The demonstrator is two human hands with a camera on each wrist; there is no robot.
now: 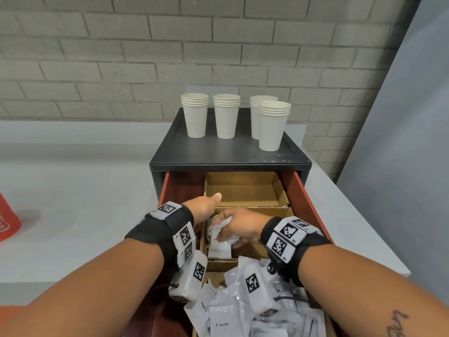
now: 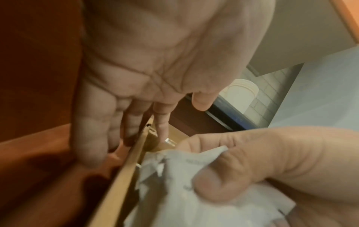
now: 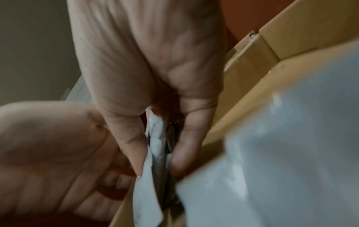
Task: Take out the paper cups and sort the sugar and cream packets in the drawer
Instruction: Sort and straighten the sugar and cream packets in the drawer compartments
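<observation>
Stacks of white paper cups [image 1: 226, 116] stand on the black cabinet top [image 1: 218, 152]. Below it the red drawer [image 1: 306, 198] is pulled out and holds cardboard boxes. My right hand [image 1: 239, 224] pinches several white packets [image 1: 222, 224] upright inside the middle box [image 1: 279, 211]; the wrist view shows thumb and fingers of that right hand [image 3: 157, 153] squeezing the packets [image 3: 149, 192]. My left hand [image 1: 204, 207] is flat with straight fingers against the box's left wall [image 2: 124, 176]. In its wrist view the left hand [image 2: 108, 122] holds nothing.
The back box [image 1: 243, 188] is empty. A loose heap of white packets [image 1: 230, 312], one marked Cream, fills the front of the drawer under my wrists. A red object [image 1: 7, 220] sits at the left edge of the grey counter [image 1: 73, 178]. A brick wall stands behind.
</observation>
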